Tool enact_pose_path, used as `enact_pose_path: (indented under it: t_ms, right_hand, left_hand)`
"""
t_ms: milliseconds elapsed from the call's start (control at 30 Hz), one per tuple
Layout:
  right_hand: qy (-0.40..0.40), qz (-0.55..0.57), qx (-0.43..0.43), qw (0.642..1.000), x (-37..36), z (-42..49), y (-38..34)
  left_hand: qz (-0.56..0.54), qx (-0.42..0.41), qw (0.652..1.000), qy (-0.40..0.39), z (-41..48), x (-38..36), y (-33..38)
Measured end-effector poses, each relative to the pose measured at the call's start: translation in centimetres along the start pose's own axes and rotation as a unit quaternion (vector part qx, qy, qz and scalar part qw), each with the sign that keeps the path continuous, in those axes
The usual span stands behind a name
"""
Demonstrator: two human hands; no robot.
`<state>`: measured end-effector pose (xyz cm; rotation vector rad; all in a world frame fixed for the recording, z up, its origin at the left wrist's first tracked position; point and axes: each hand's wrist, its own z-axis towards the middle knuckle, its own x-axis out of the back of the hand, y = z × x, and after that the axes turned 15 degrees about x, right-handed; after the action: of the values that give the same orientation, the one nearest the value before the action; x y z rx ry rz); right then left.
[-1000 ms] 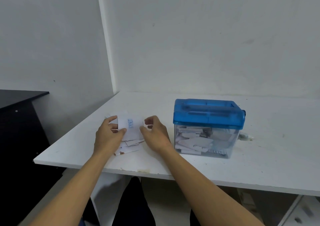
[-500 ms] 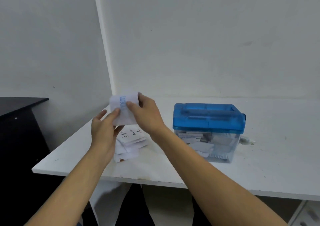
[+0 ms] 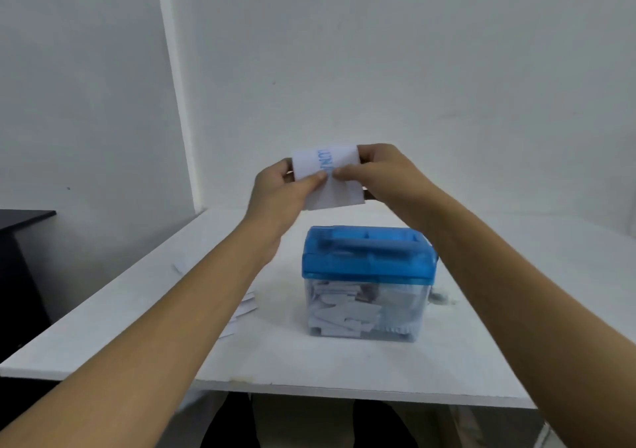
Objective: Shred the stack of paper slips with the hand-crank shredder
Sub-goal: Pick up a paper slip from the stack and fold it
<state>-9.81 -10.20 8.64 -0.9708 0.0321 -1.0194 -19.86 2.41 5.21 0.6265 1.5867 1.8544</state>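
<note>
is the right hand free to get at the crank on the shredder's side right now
Probably not yet: the right hand and left hand both pinch the paper slip above the shredder. Nothing stands between it and the crank, so once it lets go the way looks open.

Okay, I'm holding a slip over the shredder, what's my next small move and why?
Probably lower the paper slip down into the top slot of the hand-crank shredder. The left hand and right hand pinch it upright above the blue lid, not yet inserted.
</note>
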Motion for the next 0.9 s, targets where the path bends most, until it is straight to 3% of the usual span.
enact_pose_path:
  t_ms: [167,367,600,900]
  right_hand:
    - [-0.005,-0.067,-0.035,0.997,4.1,-2.2,2.5]
    - [0.039,-0.046,-0.054,0.997,5.4,-4.3,4.8]
    - [0.069,-0.015,-0.059,0.996,4.7,-5.6,5.7]
    - [0.044,-0.053,-0.045,0.997,4.4,-6.2,5.6]
  left_hand:
    - [0.104,-0.015,0.994,-0.029,0.3,-4.3,-1.2]
    - [0.214,-0.035,0.975,-0.051,0.9,-5.8,-2.1]
    - [0.247,-0.047,0.965,-0.071,0.8,-5.3,-2.3]
    - [0.273,-0.05,0.957,-0.083,0.5,-4.8,-2.5]
